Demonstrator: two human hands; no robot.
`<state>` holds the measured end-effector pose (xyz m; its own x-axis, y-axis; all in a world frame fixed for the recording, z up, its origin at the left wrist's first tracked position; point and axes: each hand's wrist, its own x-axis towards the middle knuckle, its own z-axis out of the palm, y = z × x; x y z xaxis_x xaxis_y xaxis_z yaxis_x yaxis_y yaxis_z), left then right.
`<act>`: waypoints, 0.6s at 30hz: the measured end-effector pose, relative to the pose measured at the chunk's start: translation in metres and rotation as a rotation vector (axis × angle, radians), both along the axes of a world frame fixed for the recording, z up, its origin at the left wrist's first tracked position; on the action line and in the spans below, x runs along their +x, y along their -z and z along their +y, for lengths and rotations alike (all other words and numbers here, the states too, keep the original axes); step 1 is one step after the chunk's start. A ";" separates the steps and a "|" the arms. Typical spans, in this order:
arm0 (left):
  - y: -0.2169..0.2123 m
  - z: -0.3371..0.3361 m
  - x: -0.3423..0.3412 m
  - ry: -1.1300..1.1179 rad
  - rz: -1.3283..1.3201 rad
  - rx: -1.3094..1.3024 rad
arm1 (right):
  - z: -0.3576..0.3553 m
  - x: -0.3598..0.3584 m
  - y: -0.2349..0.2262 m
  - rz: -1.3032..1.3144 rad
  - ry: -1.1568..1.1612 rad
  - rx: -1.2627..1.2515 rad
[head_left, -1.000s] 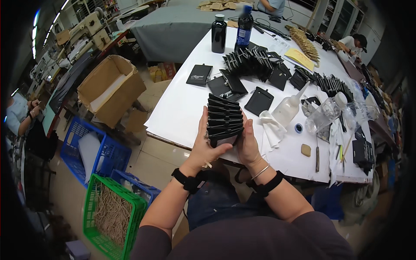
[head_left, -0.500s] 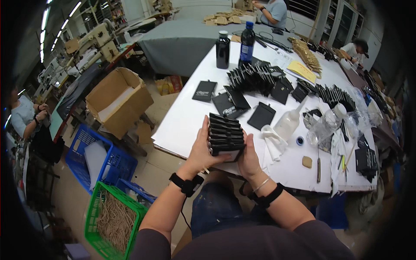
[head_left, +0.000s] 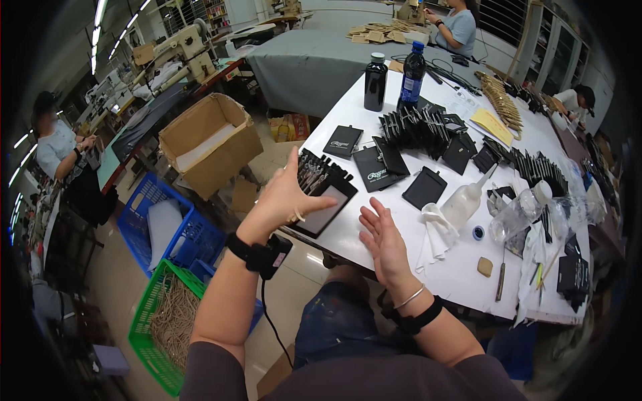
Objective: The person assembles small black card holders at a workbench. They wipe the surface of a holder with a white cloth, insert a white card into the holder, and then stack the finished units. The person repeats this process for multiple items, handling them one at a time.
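Observation:
A row of flat black leather pieces [head_left: 322,189] lies fanned on the near left corner of the white table [head_left: 461,274]. My left hand [head_left: 284,197] rests against the row's left side, fingers spread, thumb pointing up. My right hand [head_left: 382,239] hovers open just right of the row, palm facing left, touching nothing. Each wrist wears a black band, and a cable hangs from the left one.
More black pieces [head_left: 421,127], two dark bottles [head_left: 376,81], a white squeeze bottle [head_left: 465,200], a white cloth [head_left: 436,230] and small tools lie on the table. An open cardboard box [head_left: 207,144], a blue crate [head_left: 170,220] and a green crate [head_left: 167,321] stand on the floor at left. Other people work nearby.
The stack of black pieces I held upright between both hands now lies on the table. My right hand has let go and drawn back; my left stays at its side.

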<state>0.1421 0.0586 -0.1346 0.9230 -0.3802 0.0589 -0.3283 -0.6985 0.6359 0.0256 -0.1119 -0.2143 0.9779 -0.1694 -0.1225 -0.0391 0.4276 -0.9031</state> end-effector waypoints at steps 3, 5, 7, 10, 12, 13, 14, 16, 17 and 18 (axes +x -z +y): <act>0.014 -0.002 0.017 -0.101 0.078 0.285 | -0.004 -0.002 0.023 0.007 -0.015 -0.006; 0.029 -0.002 0.026 -0.172 0.201 0.293 | -0.004 -0.004 0.030 -0.025 -0.006 -0.017; 0.037 -0.001 0.030 -0.147 0.145 0.298 | -0.006 -0.005 0.031 -0.055 -0.014 -0.001; 0.038 -0.007 0.030 -0.155 0.102 0.316 | -0.008 -0.006 0.033 -0.083 -0.030 -0.001; 0.046 -0.001 0.039 -0.137 0.164 0.189 | -0.009 -0.007 0.036 -0.096 -0.040 0.010; 0.045 0.000 0.038 -0.126 0.197 0.127 | -0.010 -0.008 0.036 -0.105 -0.041 0.023; 0.043 -0.001 0.038 -0.141 0.241 0.121 | -0.010 -0.009 0.035 -0.114 -0.043 0.035; 0.035 -0.003 0.034 -0.171 0.329 0.107 | -0.010 -0.010 0.035 -0.126 -0.048 0.053; 0.037 -0.004 0.034 -0.171 0.298 0.127 | -0.011 -0.010 0.035 -0.128 -0.051 0.059; 0.040 -0.005 0.035 -0.170 0.268 0.146 | -0.011 -0.010 0.035 -0.131 -0.055 0.065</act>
<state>0.1771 0.0541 -0.1746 0.9493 -0.2059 -0.2376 -0.0341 -0.8187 0.5732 0.0156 -0.1228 -0.2491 0.9938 -0.1111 -0.0028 0.0519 0.4859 -0.8725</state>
